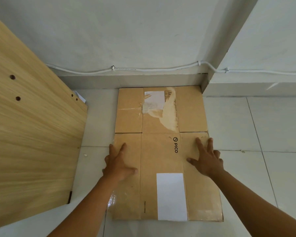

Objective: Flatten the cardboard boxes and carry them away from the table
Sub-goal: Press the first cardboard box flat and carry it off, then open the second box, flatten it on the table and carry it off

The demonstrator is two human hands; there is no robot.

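A flattened brown cardboard box [161, 161] with a PICO logo and a white label lies on the tiled floor. Beyond it lies a second flattened box [161, 113] with a torn label, its far edge against the wall. My left hand [118, 161] rests on the near box's left edge with the fingers spread, some reaching over the edge. My right hand [207, 159] presses flat on its right side, fingers straight and spread.
A light wooden table panel [31, 134] slopes down at the left, close to the boxes. A white cable [143, 69] runs along the wall above the skirting. A wall corner [205, 82] juts out at the back right. White floor tiles [255, 151] extend right.
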